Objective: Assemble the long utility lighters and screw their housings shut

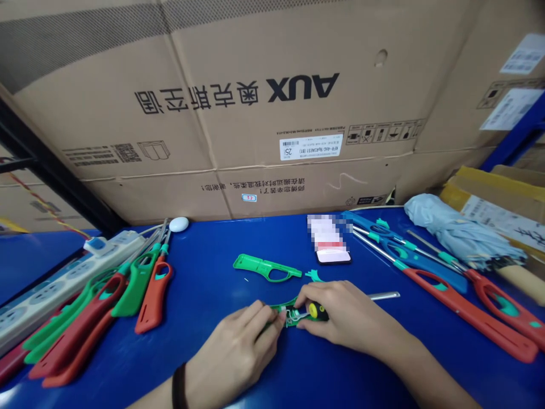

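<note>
Near the middle of the blue table, my left hand [244,346] grips the left end of an opened green lighter body [290,318], whose inner parts and thin white wire show. In my right hand [343,315] is a short screwdriver with a yellow and black handle [315,311]; its tip points left into the lighter body. A metal tube [385,296] sticks out to the right beyond my right hand. The loose green half shell [266,268] lies just behind my hands. Beside it rests a small teal trigger piece [314,275], partly hidden by my right fingers.
Red and green lighters [155,295] lie at left beside a white power strip [63,292]. A phone [330,241] lies behind. Red and blue lighters [468,312] and a folded umbrella [460,227] lie right. A large cardboard sheet [238,51] stands behind the table.
</note>
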`<action>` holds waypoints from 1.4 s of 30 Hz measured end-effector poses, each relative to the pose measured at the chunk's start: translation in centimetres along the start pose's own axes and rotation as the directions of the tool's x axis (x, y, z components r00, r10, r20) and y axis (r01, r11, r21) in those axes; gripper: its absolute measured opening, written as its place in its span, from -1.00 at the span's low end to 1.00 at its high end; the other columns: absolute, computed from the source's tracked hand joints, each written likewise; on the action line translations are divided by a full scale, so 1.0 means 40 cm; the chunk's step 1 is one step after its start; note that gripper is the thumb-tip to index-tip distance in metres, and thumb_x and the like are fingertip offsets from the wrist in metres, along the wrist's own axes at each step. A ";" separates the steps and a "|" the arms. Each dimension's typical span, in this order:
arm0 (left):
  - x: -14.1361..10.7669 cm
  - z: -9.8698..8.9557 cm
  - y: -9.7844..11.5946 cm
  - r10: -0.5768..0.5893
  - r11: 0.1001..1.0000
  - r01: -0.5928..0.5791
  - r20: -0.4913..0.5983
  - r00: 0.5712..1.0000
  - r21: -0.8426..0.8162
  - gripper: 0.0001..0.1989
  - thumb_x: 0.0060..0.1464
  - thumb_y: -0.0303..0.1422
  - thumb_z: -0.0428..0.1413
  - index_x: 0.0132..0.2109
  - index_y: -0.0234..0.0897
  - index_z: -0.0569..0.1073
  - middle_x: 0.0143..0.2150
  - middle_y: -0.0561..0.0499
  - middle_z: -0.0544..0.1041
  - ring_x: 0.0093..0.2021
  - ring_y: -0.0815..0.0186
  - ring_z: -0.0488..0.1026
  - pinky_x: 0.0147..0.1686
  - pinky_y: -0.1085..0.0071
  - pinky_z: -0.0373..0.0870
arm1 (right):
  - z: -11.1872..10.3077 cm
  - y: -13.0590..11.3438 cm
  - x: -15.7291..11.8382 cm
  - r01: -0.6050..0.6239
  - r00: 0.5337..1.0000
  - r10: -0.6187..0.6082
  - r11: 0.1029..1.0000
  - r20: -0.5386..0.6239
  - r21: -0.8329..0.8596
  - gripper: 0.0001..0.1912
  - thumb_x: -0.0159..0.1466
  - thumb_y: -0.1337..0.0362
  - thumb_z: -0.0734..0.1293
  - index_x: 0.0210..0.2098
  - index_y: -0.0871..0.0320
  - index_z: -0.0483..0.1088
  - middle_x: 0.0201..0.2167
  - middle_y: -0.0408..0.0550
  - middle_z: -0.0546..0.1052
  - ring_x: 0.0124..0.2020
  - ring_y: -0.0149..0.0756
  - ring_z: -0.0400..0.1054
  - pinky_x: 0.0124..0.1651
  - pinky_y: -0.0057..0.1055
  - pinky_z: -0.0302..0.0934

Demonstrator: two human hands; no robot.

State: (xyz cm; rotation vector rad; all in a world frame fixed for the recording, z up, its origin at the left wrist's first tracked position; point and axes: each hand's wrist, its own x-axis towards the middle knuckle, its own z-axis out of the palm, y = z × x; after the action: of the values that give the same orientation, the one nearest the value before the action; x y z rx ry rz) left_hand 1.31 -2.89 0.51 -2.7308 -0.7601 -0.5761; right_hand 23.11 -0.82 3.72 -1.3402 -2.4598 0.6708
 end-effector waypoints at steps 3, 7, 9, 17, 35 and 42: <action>-0.004 -0.010 0.018 0.060 0.990 -0.067 0.059 0.996 0.123 -0.69 0.24 -0.55 -0.17 -0.07 -0.51 0.44 -0.28 -0.14 0.52 -0.31 0.20 0.45 -0.37 0.31 0.50 | -0.002 -0.004 0.002 -0.003 1.000 0.003 1.000 0.013 -0.007 -0.86 0.15 0.31 0.42 -0.27 0.08 0.46 -0.26 -0.15 0.60 -0.26 -0.20 0.49 -0.30 -0.41 0.20; -0.003 -0.019 0.028 0.011 0.994 -0.025 0.123 0.992 0.111 -0.69 0.17 -0.53 -0.11 -0.03 -0.56 0.43 -0.22 -0.19 0.52 -0.28 0.16 0.46 -0.54 0.37 0.48 | 0.003 -0.002 0.000 0.005 1.000 -0.005 1.000 0.005 0.003 -0.87 0.17 0.30 0.40 -0.25 0.07 0.47 -0.25 -0.16 0.60 -0.27 -0.22 0.49 -0.30 -0.42 0.21; 0.001 -0.023 0.026 -0.007 0.998 -0.001 0.131 0.991 0.061 -0.70 0.14 -0.52 -0.07 -0.03 -0.53 0.43 -0.23 -0.17 0.51 -0.29 0.16 0.45 -0.57 0.38 0.47 | 0.002 0.002 -0.002 0.023 1.000 -0.023 1.000 -0.005 0.017 -0.84 0.16 0.29 0.41 -0.23 0.05 0.48 -0.24 -0.17 0.60 -0.25 -0.23 0.48 -0.27 -0.43 0.21; 0.012 -0.011 -0.027 -0.071 0.982 0.060 -0.054 0.996 -0.180 -0.81 0.13 -0.43 0.05 -0.13 -0.30 0.50 -0.40 -0.01 0.47 -0.48 0.31 0.40 -0.61 0.43 0.38 | -0.048 0.035 -0.015 -0.036 0.992 0.039 0.999 -0.121 0.027 -0.92 0.21 0.20 0.37 -0.33 0.03 0.51 -0.34 -0.20 0.57 -0.31 -0.31 0.42 -0.28 -0.45 0.18; 0.001 0.014 -0.043 -0.117 0.971 0.094 -0.093 0.989 -0.220 -0.86 0.17 -0.40 0.09 -0.14 -0.22 0.51 -0.32 0.01 0.50 -0.40 0.38 0.44 -0.44 0.49 0.43 | -0.015 0.019 -0.005 0.027 1.000 -0.028 0.998 0.010 0.052 -0.93 0.14 0.36 0.41 -0.38 0.06 0.53 -0.37 -0.20 0.54 -0.37 -0.35 0.42 -0.34 -0.49 0.15; 0.002 0.011 -0.048 -0.127 0.965 0.106 -0.073 0.989 -0.240 -0.88 0.16 -0.42 0.07 -0.17 -0.23 0.50 -0.33 0.02 0.49 -0.40 0.37 0.41 -0.46 0.49 0.40 | -0.012 0.019 -0.012 0.060 0.998 -0.060 0.996 0.006 0.067 -0.86 0.20 0.34 0.35 -0.32 0.01 0.55 -0.35 -0.19 0.53 -0.35 -0.35 0.42 -0.29 -0.48 0.18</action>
State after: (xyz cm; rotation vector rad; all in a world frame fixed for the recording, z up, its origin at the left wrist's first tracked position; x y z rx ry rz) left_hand 0.46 -1.12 0.41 -2.8636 -0.8864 -0.8583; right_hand 24.13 -0.74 3.74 -1.2366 -2.4508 0.7387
